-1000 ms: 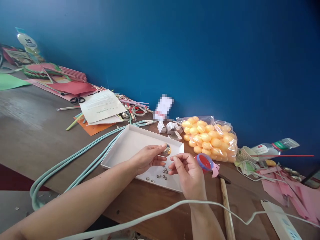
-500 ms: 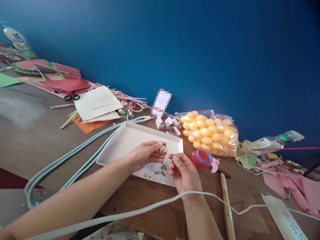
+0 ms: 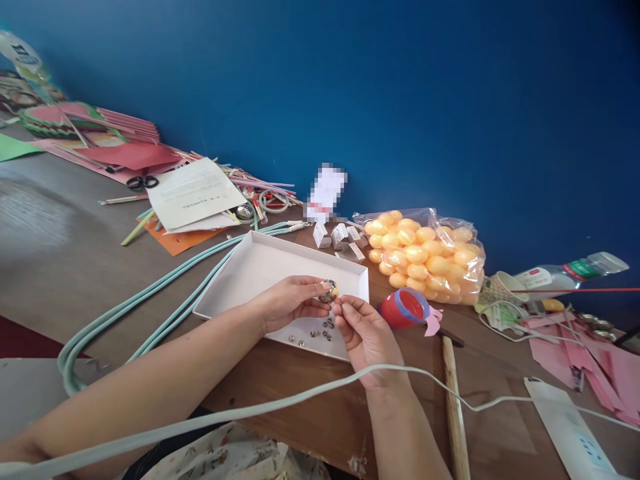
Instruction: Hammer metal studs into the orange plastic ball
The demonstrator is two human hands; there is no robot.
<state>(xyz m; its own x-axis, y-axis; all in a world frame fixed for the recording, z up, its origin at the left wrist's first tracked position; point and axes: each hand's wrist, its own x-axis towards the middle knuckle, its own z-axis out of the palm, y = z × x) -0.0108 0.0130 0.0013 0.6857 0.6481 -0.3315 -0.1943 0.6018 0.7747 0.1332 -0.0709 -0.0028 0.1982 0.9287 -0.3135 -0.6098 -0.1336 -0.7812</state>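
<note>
Over a shallow white box (image 3: 235,283), my left hand (image 3: 290,303) grips a shiny metallic ball (image 3: 328,291) between thumb and fingers. Close beside the ball, my right hand (image 3: 367,333) is pinched at the fingertips; whatever lies between them is too small to name. Several small metal pieces (image 3: 327,335) lie on the box floor below the hands. To the right of my right hand stands a red cup with a blue rim (image 3: 403,308) and a pink bow.
A bag of orange balls (image 3: 425,257) lies behind the cup. Teal cords (image 3: 165,290) loop at the left. A pale cable (image 3: 240,413) crosses in front of both forearms. A wooden stick (image 3: 454,413) and a power strip (image 3: 573,427) lie at the right.
My right fingertips have moved closer to the metallic ball and now appear beside its lower right. The left hand still holds the ball. The camera view has shifted slightly.
</note>
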